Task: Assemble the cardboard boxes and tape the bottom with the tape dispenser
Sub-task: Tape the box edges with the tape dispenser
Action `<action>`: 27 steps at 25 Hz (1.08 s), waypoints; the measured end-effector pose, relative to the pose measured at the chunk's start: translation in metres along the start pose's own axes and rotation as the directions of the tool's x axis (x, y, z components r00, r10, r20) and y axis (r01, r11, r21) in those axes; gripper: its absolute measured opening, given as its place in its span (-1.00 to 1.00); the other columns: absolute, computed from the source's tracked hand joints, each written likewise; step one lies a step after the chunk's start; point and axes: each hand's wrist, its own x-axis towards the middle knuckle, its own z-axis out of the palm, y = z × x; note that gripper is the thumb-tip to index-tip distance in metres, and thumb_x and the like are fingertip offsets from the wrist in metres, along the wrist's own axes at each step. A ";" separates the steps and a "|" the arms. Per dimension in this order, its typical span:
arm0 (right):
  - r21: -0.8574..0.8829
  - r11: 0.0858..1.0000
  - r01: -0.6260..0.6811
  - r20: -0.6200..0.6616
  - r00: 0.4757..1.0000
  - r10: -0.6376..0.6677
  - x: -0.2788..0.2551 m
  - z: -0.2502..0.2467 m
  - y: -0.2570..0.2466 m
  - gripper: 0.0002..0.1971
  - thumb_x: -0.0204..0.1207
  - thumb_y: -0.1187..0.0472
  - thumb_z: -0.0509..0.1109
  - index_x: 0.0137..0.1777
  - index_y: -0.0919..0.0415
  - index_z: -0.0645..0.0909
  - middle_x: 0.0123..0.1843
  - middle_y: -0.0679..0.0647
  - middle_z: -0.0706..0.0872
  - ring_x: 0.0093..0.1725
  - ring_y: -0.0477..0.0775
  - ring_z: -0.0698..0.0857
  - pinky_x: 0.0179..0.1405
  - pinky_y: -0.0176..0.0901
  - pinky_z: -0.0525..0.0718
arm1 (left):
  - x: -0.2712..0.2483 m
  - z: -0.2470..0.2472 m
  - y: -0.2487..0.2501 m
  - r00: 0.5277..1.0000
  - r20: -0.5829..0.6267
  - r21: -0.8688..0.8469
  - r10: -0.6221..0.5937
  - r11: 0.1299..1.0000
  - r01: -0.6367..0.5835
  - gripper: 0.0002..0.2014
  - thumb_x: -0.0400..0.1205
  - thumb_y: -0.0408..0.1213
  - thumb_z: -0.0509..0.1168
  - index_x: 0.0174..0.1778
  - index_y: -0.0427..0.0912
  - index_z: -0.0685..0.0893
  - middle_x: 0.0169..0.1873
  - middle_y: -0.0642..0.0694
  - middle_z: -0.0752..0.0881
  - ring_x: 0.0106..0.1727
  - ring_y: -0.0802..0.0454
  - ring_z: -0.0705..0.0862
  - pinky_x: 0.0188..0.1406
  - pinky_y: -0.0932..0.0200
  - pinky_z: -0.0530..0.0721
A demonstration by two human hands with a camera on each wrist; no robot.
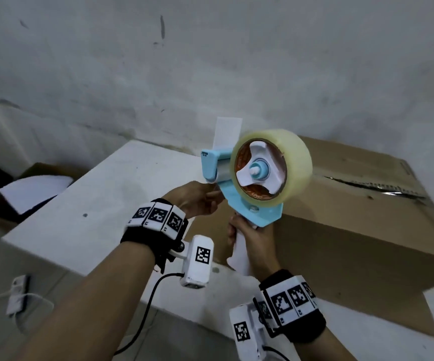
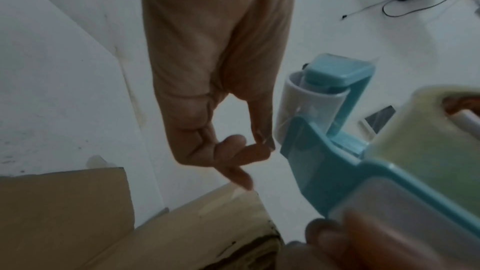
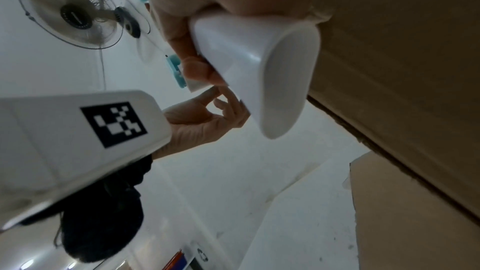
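While the right hand (image 1: 252,241) grips its white handle, the tape dispenser (image 1: 252,173) stands raised at frame centre.
Left hand (image 1: 197,201) pinches at the tape end beside the roller; cardboard box (image 1: 361,220) sits right.

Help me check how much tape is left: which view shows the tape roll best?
The head view: the whole tape roll faces the camera. The left wrist view catches only a blurred edge; the right wrist view shows just the dispenser's white handle.

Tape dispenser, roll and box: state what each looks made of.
Tape dispenser: smooth moulded plastic, light blue frame, glossy white handle. Tape roll: clear glossy film, yellowish where layered, on a brown printed core. Box: matte brown cardboard, apparently corrugated.
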 end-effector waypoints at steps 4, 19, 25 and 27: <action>0.005 0.998 0.055 -0.064 0.996 -0.054 0.004 0.010 0.001 -0.63 0.45 0.57 0.25 -0.53 0.23 0.47 -0.64 0.06 0.51 -0.61 0.01 0.47 -0.55 -0.21 0.47 | 0.010 -0.009 0.012 0.995 0.090 -0.005 -0.037 0.999 0.038 -0.73 0.71 -0.29 0.07 -0.28 -0.21 0.53 -0.64 0.02 0.70 -0.65 0.19 0.67 -0.47 0.30 0.60; -0.083 0.988 0.132 -0.345 0.926 -0.152 0.043 0.041 0.003 -0.69 0.45 0.55 0.26 -0.49 0.30 0.41 -0.67 0.00 0.50 -0.66 -0.07 0.46 -0.59 -0.28 0.47 | 0.061 -0.022 0.070 0.902 0.417 0.194 -0.114 0.980 0.034 -0.78 0.70 -0.35 0.05 -0.17 -0.17 0.57 -0.33 -0.01 0.70 -0.45 0.15 0.78 -0.39 0.26 0.71; -0.090 0.974 0.207 -0.459 0.860 -0.225 0.044 0.059 0.008 -0.67 0.48 0.58 0.25 -0.47 0.28 0.44 -0.68 -0.01 0.52 -0.67 -0.07 0.48 -0.59 -0.31 0.49 | 0.077 -0.026 0.082 0.849 0.490 0.282 -0.199 0.957 0.061 -0.79 0.70 -0.40 0.06 -0.21 -0.24 0.54 -0.61 0.01 0.69 -0.66 0.27 0.58 -0.63 0.44 0.52; -0.140 0.964 0.224 -0.477 0.838 -0.264 0.042 0.069 0.009 -0.73 0.39 0.51 0.33 -0.47 0.26 0.45 -0.67 -0.03 0.53 -0.66 -0.09 0.48 -0.60 -0.33 0.49 | 0.082 -0.031 0.085 0.838 0.502 0.367 -0.215 0.930 0.018 -0.76 0.70 -0.43 0.06 -0.24 -0.21 0.55 -0.63 0.04 0.67 -0.64 0.26 0.57 -0.64 0.43 0.49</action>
